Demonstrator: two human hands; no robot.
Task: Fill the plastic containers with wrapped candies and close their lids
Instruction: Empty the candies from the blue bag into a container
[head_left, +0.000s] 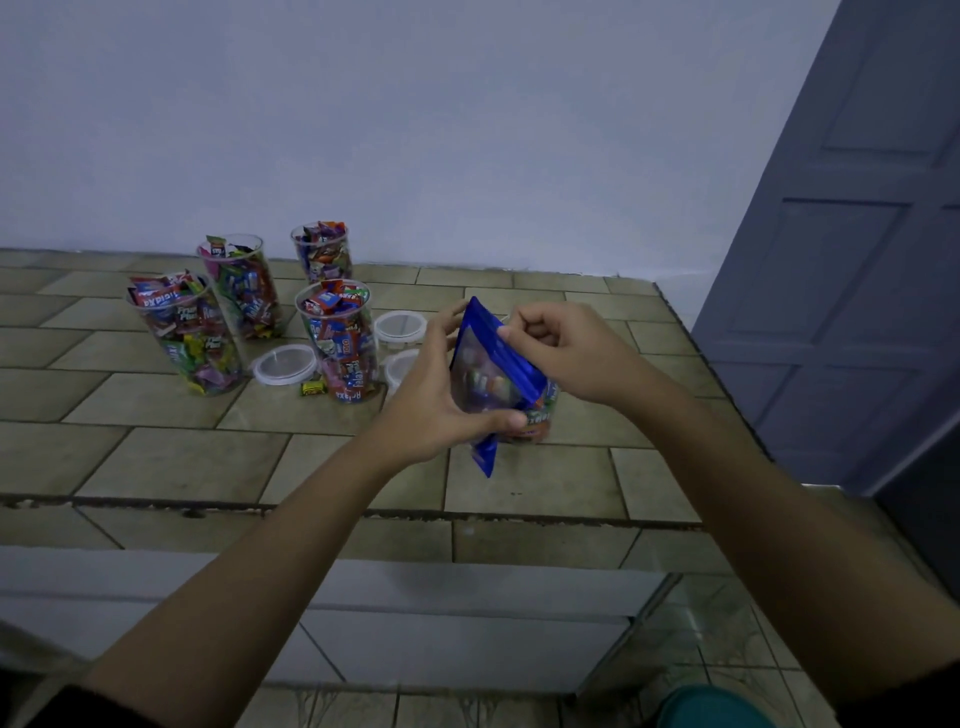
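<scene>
Reaching forward over the tiled counter (156, 457), both forearms are extended | left hand (426, 405) is cupped round the blue candy bag (483, 379), thumb pressed on its lower face | right hand (566, 353): fingers curled, bag's upper edge pinched | bag is held near-upright, long axis vertical, above the counter, right of the filled containers (340, 343)

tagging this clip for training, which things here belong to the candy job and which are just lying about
Job: blue candy bag, held by left hand and right hand; filled containers; loose lids; stray yellow candy.
Background: grey door; wall.
</scene>
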